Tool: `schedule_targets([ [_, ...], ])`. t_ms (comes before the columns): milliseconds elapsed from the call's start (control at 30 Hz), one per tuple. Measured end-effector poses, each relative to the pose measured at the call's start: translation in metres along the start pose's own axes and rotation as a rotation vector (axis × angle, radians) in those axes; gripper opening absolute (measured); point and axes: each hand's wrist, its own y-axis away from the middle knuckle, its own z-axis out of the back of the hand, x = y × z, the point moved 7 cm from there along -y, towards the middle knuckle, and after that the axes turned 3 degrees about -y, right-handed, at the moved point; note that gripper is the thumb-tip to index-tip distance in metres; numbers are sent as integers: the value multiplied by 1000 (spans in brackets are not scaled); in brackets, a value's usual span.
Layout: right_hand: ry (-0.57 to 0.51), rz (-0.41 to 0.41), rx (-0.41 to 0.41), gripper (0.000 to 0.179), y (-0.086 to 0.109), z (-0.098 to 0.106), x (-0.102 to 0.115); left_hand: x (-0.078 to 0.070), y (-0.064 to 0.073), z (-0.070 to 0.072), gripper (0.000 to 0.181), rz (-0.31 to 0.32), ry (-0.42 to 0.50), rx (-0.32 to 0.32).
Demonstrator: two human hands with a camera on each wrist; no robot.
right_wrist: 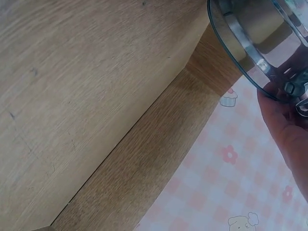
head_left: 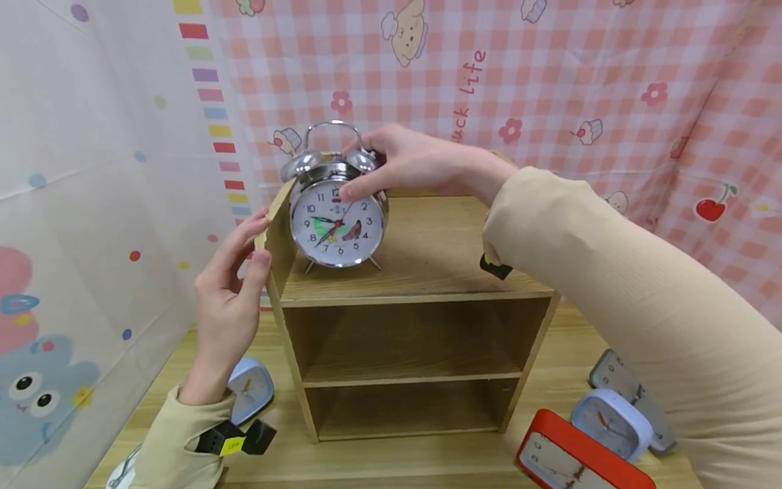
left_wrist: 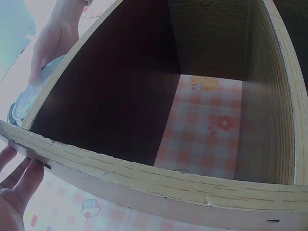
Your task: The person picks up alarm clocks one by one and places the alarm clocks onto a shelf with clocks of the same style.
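Standing on the pale wood-grain table (head_left: 415, 462), a brown wooden shelf unit (head_left: 415, 346) is touched on its left panel's (head_left: 282, 241) outer side by the left hand (head_left: 229, 292), fingers loosely straight. Near the front-left corner of its top board (head_left: 440, 258): round, silver metal twin-bell alarm clock (head_left: 339, 234), gripped by the right hand (head_left: 421, 159), thumb over its white dial (head_left: 338, 252), fingers behind. Judged rigid, moderately heavy, slick where polished, breakable at the clear front; best held round the case (head_left: 332, 171) or by the arched handle (head_left: 332, 123). Appearance: mirror-bright metal, dome bells (head_left: 303, 165), green-and-brown picture (head_left: 352, 231), thin splayed legs (head_left: 375, 263), black numerals (head_left: 369, 221).
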Motion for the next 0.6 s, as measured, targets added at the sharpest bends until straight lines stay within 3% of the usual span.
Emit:
schedule_targets([
  [600,37,5,13,58,1,-2,0,5,0,0,37,0,-10,-5],
])
